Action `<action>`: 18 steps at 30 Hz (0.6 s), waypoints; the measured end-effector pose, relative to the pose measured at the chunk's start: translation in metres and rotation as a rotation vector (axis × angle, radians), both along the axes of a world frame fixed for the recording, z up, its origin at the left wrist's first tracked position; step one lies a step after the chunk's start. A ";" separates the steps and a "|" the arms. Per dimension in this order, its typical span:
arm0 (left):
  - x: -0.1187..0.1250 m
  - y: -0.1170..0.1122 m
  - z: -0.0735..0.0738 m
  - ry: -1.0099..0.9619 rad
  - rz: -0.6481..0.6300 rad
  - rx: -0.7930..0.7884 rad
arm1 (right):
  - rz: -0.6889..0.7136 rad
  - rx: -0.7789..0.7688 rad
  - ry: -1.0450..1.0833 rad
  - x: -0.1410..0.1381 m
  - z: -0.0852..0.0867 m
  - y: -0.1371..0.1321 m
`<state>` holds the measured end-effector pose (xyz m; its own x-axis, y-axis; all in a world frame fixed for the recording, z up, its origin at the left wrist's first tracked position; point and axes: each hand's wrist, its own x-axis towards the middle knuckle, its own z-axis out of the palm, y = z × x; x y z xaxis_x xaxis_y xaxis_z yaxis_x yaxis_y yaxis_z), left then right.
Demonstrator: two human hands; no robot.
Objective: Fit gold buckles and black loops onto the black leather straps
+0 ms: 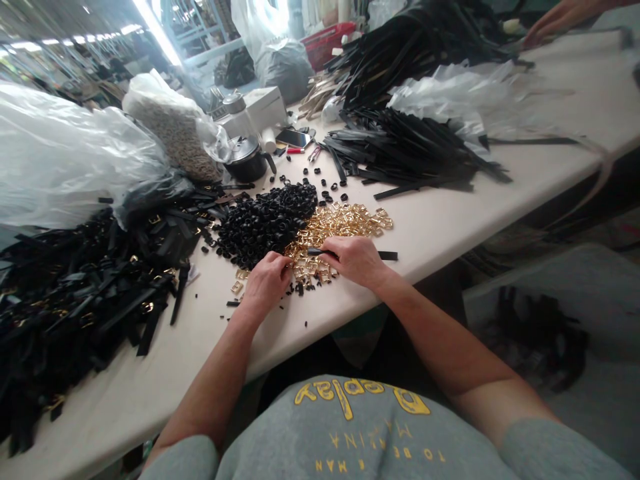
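In the head view my right hand [354, 259] is closed around a black strap [389, 256]. One end of the strap pokes out past the fingers to the left, the other out to the right. My left hand [267, 279] has its fingers pinched together at the edge of the gold buckles; what is between the fingertips is hidden. The gold buckles [345, 221] lie in a loose heap just beyond both hands. Against them, on the left, rises a mound of small black loops [267, 217].
A large pile of black straps with buckles [100, 287] covers the left of the table [210, 373]. Plain black straps [405, 147] lie at the back right. A lidded black pot [246, 160], a phone [294, 138] and a filled bag [170, 127] stand behind. Another person's hand [563, 19] shows top right.
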<state>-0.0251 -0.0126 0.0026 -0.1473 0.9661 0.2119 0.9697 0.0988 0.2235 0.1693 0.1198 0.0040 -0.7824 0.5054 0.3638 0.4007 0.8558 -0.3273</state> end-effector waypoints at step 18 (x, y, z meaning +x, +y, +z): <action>-0.003 0.003 0.010 0.107 -0.017 -0.176 | 0.008 0.001 0.001 0.002 0.003 0.002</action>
<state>-0.0286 -0.0100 0.0126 -0.1164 0.9918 0.0528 0.9889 0.1107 0.0993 0.1708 0.1215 0.0070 -0.7858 0.4991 0.3652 0.3935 0.8591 -0.3274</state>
